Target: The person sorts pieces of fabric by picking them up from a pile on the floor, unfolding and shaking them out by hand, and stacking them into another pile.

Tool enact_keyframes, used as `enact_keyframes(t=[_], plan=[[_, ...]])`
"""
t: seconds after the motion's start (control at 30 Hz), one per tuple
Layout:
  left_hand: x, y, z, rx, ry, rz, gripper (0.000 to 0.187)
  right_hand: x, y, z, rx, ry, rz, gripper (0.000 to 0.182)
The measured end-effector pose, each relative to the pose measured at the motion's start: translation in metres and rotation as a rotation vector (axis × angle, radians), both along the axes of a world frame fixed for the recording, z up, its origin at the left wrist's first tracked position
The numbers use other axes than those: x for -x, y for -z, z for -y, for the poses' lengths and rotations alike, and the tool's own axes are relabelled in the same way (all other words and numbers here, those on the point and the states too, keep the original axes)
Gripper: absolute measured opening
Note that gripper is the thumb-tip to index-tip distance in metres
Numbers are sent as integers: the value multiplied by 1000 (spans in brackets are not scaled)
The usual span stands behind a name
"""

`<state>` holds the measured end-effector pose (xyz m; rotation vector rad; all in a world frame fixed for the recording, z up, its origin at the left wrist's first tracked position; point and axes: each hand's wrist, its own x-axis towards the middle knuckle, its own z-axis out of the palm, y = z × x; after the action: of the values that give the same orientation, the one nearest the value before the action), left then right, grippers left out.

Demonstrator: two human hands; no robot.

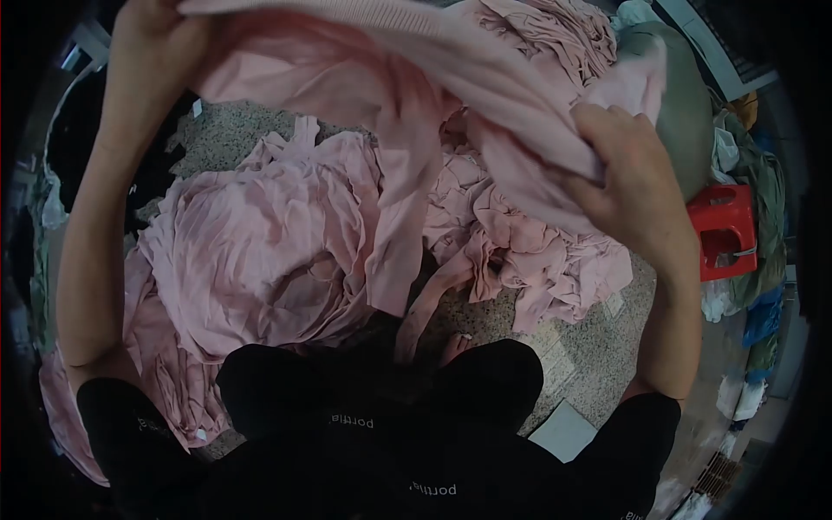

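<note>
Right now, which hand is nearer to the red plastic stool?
Right. The right hand grips the pink garment just beside the red stool; the left hand holds the garment's other end, far across the pile.

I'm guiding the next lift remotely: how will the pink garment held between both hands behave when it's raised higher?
Probably floppy: the pink garment sags between the left hand and right hand, a strip dangling toward the floor. Likely light, since pinched edges alone carry it. It may drag across the pink pile below.
</note>
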<state>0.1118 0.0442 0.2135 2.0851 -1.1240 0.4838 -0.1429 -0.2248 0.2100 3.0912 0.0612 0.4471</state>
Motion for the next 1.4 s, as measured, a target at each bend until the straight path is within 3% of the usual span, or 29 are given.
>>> enact_keyframes(t=[0.03, 0.07, 0.1, 0.13, 0.2, 0.27, 0.3, 0.33, 0.37, 0.4, 0.43, 0.47, 0.5, 0.53, 0.6, 0.67, 0.7, 0.8, 0.87, 0.97, 1.03, 1.07, 1.17, 1.23, 1.27, 1.3, 1.33, 1.37, 1.4], plan=[[8, 10, -2, -81, 97, 148, 30, -1, 10, -5, 58, 7, -25, 24], [21, 27, -6, -163, 196, 296, 34, -2, 32, -2, 148, -25, -29, 43], [41, 43, -17, -465, 203, 163, 35, 1, 59, -6, 149, -9, -184, 44], [58, 73, -23, -485, 390, 146, 32, 6, 85, -13, 148, -1, -341, 46], [80, 116, -45, -788, 594, -73, 28, 18, 119, -25, -62, -27, -919, 49], [100, 140, -55, -794, 681, -305, 22, 11, 127, -53, -393, -164, -907, 46], [104, 139, -52, -795, 689, -310, 22, 6, 143, -68, -543, -306, -638, 41], [106, 136, -46, -774, 722, -586, 19, 1, 159, -83, -673, -436, -356, 37], [107, 130, -39, -743, 746, -856, 17, -6, 162, -100, -873, -525, -454, 33], [105, 115, -35, -741, 752, -849, 17, -10, 164, -110, -1076, -616, -552, 29], [101, 94, -31, -580, 716, -986, 16, -13, 140, -112, -1256, -482, -816, 25], [97, 77, -29, -419, 673, -1118, 16, -17, 122, -106, -1259, -480, -811, 25], [91, 67, -30, -425, 675, -1116, 16, -23, 107, -90, -1078, -408, -1080, 27], [82, 58, -34, -481, 562, -739, 17, -26, 99, -72, -874, -329, -1333, 29], [50, 58, -44, -618, 327, -125, 17, -17, 116, -24, -948, -386, -1190, 33], [-11, 71, -63, -801, 61, 172, 15, -15, 123, 15, -509, -152, -1120, 32], [-39, 73, -75, -891, -82, 229, 15, -18, 121, 30, -449, -84, -900, 29], [-73, 39, -102, -462, -424, 412, 25, -60, 85, 28, -193, 182, -131, 22], [-100, 17, -143, -272, -646, 541, 31, -84, 52, 14, 24, 141, 440, 18], [-84, -33, -209, -292, -806, 532, 25, -95, 27, -22, 212, -31, 665, 23], [-62, -39, -270, -234, -740, 604, 26, -96, 33, -51, 187, -123, 641, 21], [-46, -34, -304, -341, -761, 650, 27, -94, 40, -65, 170, -211, 611, 19], [52, 22, -333, -538, -575, 482, 27, -77, 92, -101, -26, -424, 376, 21], [115, 84, -332, -609, -537, 295, 29, -58, 145, -121, -128, -562, 146, 21], [146, 120, -332, -648, -633, -11, 28, -48, 175, -131, -182, -631, 55, 22], [165, 161, -346, -723, -543, -59, 30, -35, 205, -140, -249, -689, -140, 26], [182, 193, -366, -1108, -515, -421, 36, -25, 227, -144, -315, -737, -331, 31], [204, 200, -350, -1098, -249, -321, 42, -19, 238, -143, -368, -736, -446, 40], [211, 213, -351, -1077, -233, -501, 43, -13, 243, -139, -428, -727, -558, 49]])
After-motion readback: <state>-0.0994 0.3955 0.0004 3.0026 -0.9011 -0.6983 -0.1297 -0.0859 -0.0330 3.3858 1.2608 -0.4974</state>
